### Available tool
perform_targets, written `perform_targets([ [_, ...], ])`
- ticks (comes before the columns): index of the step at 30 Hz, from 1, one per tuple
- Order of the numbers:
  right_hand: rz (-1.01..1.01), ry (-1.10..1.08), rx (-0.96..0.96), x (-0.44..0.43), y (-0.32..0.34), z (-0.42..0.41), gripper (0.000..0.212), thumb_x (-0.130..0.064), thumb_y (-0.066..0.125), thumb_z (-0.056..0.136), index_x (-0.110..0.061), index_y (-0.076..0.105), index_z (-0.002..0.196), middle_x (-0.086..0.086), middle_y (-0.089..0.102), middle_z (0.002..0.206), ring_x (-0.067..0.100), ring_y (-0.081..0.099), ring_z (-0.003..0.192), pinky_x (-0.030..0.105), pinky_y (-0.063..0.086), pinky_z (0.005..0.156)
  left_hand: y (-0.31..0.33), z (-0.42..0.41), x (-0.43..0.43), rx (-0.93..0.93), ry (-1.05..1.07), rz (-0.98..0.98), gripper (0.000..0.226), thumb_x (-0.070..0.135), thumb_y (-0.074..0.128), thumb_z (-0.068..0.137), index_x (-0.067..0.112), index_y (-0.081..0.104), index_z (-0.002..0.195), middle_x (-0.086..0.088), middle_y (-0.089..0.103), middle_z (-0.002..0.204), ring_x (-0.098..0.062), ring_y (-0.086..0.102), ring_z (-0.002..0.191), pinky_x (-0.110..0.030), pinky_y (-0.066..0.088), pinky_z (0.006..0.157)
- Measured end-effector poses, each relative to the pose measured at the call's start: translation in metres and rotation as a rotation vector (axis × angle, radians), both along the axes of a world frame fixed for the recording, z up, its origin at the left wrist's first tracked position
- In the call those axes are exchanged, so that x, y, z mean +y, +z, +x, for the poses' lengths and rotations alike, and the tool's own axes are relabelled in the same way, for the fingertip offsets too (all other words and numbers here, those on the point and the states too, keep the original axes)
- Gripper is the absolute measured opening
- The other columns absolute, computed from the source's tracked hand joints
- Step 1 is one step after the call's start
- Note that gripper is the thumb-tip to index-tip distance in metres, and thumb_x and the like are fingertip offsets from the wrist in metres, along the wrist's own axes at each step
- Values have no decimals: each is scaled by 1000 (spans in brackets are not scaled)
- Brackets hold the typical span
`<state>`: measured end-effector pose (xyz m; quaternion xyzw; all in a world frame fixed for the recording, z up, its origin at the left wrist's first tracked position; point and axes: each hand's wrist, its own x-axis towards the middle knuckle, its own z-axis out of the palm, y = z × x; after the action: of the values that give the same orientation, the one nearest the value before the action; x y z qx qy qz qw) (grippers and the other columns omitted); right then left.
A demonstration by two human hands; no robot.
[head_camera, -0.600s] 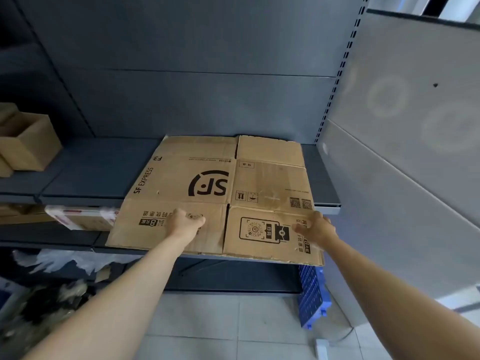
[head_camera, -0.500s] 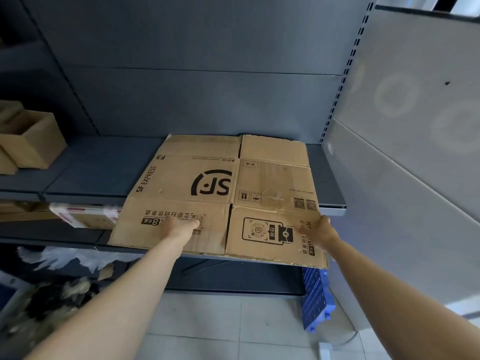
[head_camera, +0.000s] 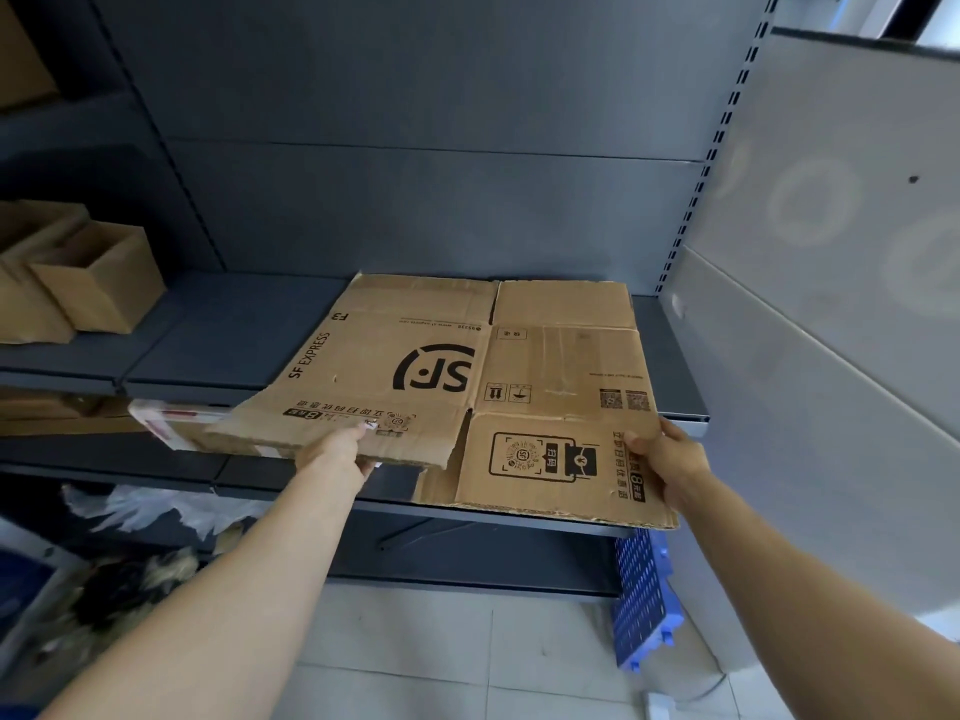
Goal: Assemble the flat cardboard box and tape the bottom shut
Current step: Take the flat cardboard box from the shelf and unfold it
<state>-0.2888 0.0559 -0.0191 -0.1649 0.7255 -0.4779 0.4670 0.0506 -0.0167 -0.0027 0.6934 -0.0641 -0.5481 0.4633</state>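
Note:
A flattened brown cardboard box (head_camera: 519, 366) printed with "SF EXPRESS" lies on a dark grey shelf (head_camera: 223, 335), its near flaps overhanging the front edge. My left hand (head_camera: 337, 454) pinches the near left flap, thumb on top and fingers under, and that flap is lifted off the shelf. My right hand (head_camera: 670, 465) grips the right edge of the near right flap, which lies lower. No tape is in view.
Small open cardboard boxes (head_camera: 98, 283) stand at the shelf's left end. A taped flat package (head_camera: 171, 423) lies under the lifted flap. White plastic wrap (head_camera: 156, 511) and clutter sit below left. A blue plastic crate (head_camera: 644, 600) leans by the right grey panel (head_camera: 831, 304).
My left hand has closed on the near left flap and raised it off the shelf. My right hand has slid onto the right flap's edge and taken hold.

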Motion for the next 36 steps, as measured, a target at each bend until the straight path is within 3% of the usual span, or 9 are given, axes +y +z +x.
perform_targets([
  [5, -61, -15, 9, 16, 40, 26, 36, -7, 64, 89, -20, 61, 122, 4, 70, 88, 23, 68, 77, 42, 56, 73, 39, 16, 4, 11, -39, -56, 44, 1, 61, 89, 4, 47, 131, -17, 50, 128, -33, 51, 121, -44, 50, 96],
  [10, -117, -27, -6, 44, 90, 65, 30, -7, 65, 88, -25, 62, 112, 4, 69, 85, 21, 68, 74, 36, 55, 59, 83, 48, 27, -35, -73, -86, 45, 12, 62, 91, 3, 47, 132, -11, 45, 103, -31, 54, 113, -32, 51, 86],
  [14, -193, 3, 17, 70, 129, 106, 32, -6, 64, 89, -27, 60, 113, 2, 67, 80, 20, 67, 73, 40, 54, 64, 113, 90, 52, -48, -87, -117, 43, 12, 63, 90, 7, 49, 130, -14, 50, 113, -32, 57, 109, -39, 54, 90],
  [18, -249, 25, 37, 97, 160, 146, 27, -8, 64, 89, -33, 59, 100, 1, 69, 81, 18, 68, 72, 34, 55, 54, 136, 134, 85, -59, -172, -249, 36, 10, 51, 95, 5, 50, 131, -6, 56, 88, -20, 59, 76, -30, 51, 62],
  [21, -295, 41, 31, 109, 177, 174, 23, -7, 64, 89, -30, 65, 87, 1, 71, 82, 18, 70, 72, 28, 57, 45, 158, 165, 106, -58, -102, -272, 20, 9, 59, 90, 9, 53, 109, -9, 60, 102, -26, 61, 99, -32, 53, 62],
  [25, -367, 93, 12, 114, 199, 216, 24, -6, 65, 87, -28, 68, 98, 0, 72, 79, 13, 69, 64, 22, 53, 40, 187, 209, 138, -36, 42, -306, 31, 8, 62, 88, 9, 55, 119, -12, 59, 111, -29, 61, 107, -39, 55, 86],
  [28, -398, 171, 2, 113, 213, 248, 26, -9, 64, 88, -30, 66, 102, 0, 72, 80, 14, 70, 68, 25, 54, 43, 200, 240, 167, -27, 89, -367, 39, 10, 54, 93, 8, 51, 131, -8, 62, 104, -25, 60, 114, -33, 51, 84],
  [32, -419, 284, 9, 111, 225, 278, 23, -9, 62, 89, -32, 69, 89, 4, 74, 87, 20, 72, 77, 35, 58, 61, 224, 263, 207, -7, 334, -365, 38, 5, 61, 90, 10, 54, 127, -11, 54, 125, -27, 55, 115, -38, 51, 88],
  [36, -409, 359, -11, 115, 231, 289, 21, -12, 64, 89, -32, 65, 82, 2, 73, 87, 19, 71, 77, 32, 54, 57, 239, 268, 243, -12, 407, -356, 48, 7, 59, 92, 9, 45, 137, -12, 41, 142, -30, 44, 129, -39, 48, 96],
])
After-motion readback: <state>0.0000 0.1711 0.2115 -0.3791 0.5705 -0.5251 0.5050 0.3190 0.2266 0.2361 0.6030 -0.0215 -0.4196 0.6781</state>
